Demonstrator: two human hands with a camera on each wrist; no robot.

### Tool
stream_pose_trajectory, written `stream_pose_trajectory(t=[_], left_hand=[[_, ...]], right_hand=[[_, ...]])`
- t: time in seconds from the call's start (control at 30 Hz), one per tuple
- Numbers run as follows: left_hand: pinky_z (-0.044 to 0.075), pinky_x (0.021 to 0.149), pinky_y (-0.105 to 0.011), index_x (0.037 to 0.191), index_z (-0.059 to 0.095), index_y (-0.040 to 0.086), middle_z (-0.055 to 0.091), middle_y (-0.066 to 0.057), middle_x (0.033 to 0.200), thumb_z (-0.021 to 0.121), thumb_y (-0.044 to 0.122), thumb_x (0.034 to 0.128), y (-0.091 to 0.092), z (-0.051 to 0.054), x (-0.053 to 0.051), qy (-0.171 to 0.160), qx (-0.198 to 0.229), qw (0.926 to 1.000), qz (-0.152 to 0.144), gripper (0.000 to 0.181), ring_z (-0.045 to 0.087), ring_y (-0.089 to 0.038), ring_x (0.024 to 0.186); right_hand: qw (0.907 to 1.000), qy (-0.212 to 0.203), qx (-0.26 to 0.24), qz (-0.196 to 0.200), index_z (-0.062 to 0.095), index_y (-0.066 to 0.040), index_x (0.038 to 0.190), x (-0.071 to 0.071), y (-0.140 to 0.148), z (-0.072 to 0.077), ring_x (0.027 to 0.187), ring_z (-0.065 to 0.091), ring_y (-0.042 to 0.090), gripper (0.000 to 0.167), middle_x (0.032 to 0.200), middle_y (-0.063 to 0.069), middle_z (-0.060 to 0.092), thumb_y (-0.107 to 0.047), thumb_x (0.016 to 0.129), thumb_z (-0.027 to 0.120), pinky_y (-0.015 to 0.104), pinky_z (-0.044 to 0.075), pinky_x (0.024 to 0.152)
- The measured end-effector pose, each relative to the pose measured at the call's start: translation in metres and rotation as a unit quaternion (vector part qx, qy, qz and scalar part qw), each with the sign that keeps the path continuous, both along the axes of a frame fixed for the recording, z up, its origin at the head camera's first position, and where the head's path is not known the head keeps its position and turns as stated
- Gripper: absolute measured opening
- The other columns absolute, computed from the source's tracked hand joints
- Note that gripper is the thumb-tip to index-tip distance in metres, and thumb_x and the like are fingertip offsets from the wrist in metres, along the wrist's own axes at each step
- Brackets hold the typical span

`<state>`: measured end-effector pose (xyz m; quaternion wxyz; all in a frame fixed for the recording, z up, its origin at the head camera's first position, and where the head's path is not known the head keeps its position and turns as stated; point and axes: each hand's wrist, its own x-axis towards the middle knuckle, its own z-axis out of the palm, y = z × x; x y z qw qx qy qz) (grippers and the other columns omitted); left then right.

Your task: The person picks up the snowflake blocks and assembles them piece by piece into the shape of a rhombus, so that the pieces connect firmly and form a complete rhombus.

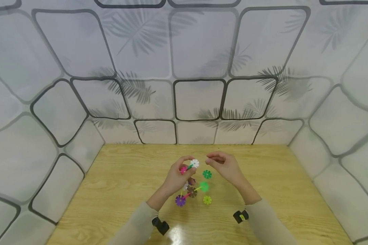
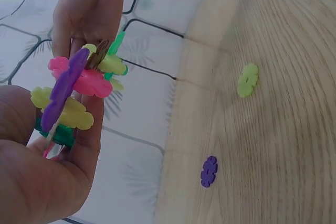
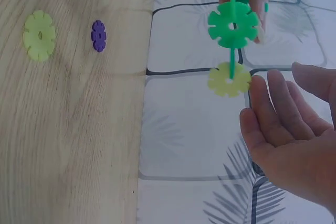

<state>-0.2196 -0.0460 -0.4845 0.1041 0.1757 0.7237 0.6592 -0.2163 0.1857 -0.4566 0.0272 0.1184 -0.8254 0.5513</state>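
Observation:
My left hand (image 1: 177, 173) grips a joined cluster of slotted plastic snowflake discs, which hangs below and beside the fingers. A white disc (image 1: 194, 163) shows at its top and a purple disc (image 1: 180, 200) low down. In the left wrist view, pink discs (image 2: 86, 81) and yellow discs (image 2: 76, 115) cross the purple one near the thumb. My right hand (image 1: 225, 166) is raised to the right of the cluster, fingers loosely bent, holding nothing. In the right wrist view, its fingertips lie close to a yellow-green disc (image 3: 230, 81) below a green disc (image 3: 233, 24); whether they touch cannot be told.
On the wooden table (image 1: 125, 190) lie a loose yellow-green disc (image 2: 248, 80) and a smaller-looking purple disc (image 2: 209, 171). Patterned pale walls (image 1: 199, 98) enclose the table at the back and both sides. A small black device (image 1: 161, 226) is worn at each wrist.

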Motion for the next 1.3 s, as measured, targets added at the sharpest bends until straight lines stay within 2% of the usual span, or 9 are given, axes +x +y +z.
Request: stream_pose_trajectory(t=[0.2, 0.3, 0.43, 0.57, 0.8, 0.93, 1.07, 1.3], left_hand=[[0.060, 0.053, -0.029, 0.150, 0.051, 0.013, 0.071, -0.010, 0.096, 0.066, 0.015, 0.1059, -0.005, -0.002, -0.004, -0.003, 0.001, 0.9998, 0.017, 0.046, 0.075, -0.030, 0.064], [0.060, 0.052, -0.029, 0.151, 0.051, 0.014, 0.071, -0.011, 0.100, 0.065, 0.013, 0.1063, -0.007, -0.001, -0.005, -0.010, 0.007, 0.9996, 0.026, 0.046, 0.074, -0.034, 0.065], [0.059, 0.051, -0.028, 0.150, 0.051, 0.014, 0.070, -0.012, 0.101, 0.064, 0.011, 0.1066, -0.007, 0.001, -0.006, -0.015, 0.013, 0.9992, 0.034, 0.046, 0.073, -0.044, 0.068], [0.059, 0.051, -0.028, 0.151, 0.050, 0.012, 0.069, -0.013, 0.103, 0.063, 0.011, 0.1069, -0.007, 0.002, -0.006, -0.016, 0.013, 0.9992, 0.033, 0.046, 0.074, -0.040, 0.067], [0.059, 0.051, -0.026, 0.150, 0.051, 0.012, 0.070, -0.013, 0.103, 0.062, 0.010, 0.1073, -0.009, 0.003, -0.006, -0.014, 0.012, 0.9990, 0.040, 0.045, 0.072, -0.019, 0.061], [0.058, 0.051, -0.024, 0.151, 0.049, 0.011, 0.070, -0.012, 0.102, 0.061, 0.011, 0.1077, -0.009, 0.004, -0.007, -0.015, 0.014, 0.9991, 0.036, 0.045, 0.071, -0.017, 0.061], [0.058, 0.051, -0.024, 0.151, 0.049, 0.012, 0.069, -0.010, 0.101, 0.062, 0.012, 0.1076, -0.009, 0.004, -0.008, -0.018, 0.016, 0.9990, 0.037, 0.045, 0.071, -0.017, 0.061], [0.058, 0.051, -0.025, 0.150, 0.051, 0.013, 0.069, -0.011, 0.101, 0.062, 0.013, 0.1074, -0.010, 0.003, -0.008, -0.017, 0.013, 0.9989, 0.041, 0.044, 0.072, -0.020, 0.061]], right_hand=[[0.9998, 0.013, -0.014, -0.011, 0.074, -0.002, 0.119, -0.001, 0.011, -0.010, 0.097, 0.074, 0.006, 0.024, 0.112, 0.018, 0.078, -0.017, 0.101, 0.074, 0.019, 0.060, 0.087], [0.9999, 0.010, -0.012, -0.008, 0.075, -0.003, 0.117, 0.002, 0.015, -0.019, 0.095, 0.073, 0.004, 0.022, 0.110, 0.015, 0.077, -0.018, 0.100, 0.075, 0.021, 0.061, 0.085], [1.0000, -0.004, 0.005, -0.001, 0.076, -0.006, 0.116, 0.007, 0.018, -0.029, 0.094, 0.073, 0.008, 0.022, 0.109, 0.012, 0.078, -0.021, 0.100, 0.075, 0.025, 0.062, 0.082], [0.9997, -0.017, 0.015, 0.009, 0.075, -0.004, 0.115, 0.016, 0.019, -0.039, 0.093, 0.073, 0.010, 0.023, 0.108, 0.012, 0.078, -0.021, 0.100, 0.075, 0.025, 0.062, 0.079], [0.9979, -0.033, 0.047, 0.029, 0.076, -0.006, 0.115, 0.024, 0.023, -0.061, 0.094, 0.073, 0.009, 0.020, 0.110, 0.011, 0.078, -0.018, 0.099, 0.076, 0.022, 0.060, 0.082], [0.9962, -0.026, 0.072, 0.043, 0.075, -0.001, 0.116, 0.029, 0.024, -0.071, 0.096, 0.073, 0.012, 0.023, 0.110, 0.013, 0.079, -0.017, 0.099, 0.076, 0.022, 0.059, 0.083], [0.9952, -0.029, 0.072, 0.059, 0.074, 0.002, 0.117, 0.032, 0.025, -0.079, 0.095, 0.073, 0.013, 0.025, 0.109, 0.014, 0.078, -0.015, 0.098, 0.076, 0.021, 0.058, 0.081], [0.9927, -0.051, 0.084, 0.069, 0.075, 0.000, 0.117, 0.036, 0.025, -0.089, 0.090, 0.069, 0.008, 0.026, 0.103, 0.008, 0.078, -0.014, 0.095, 0.078, 0.021, 0.057, 0.080]])
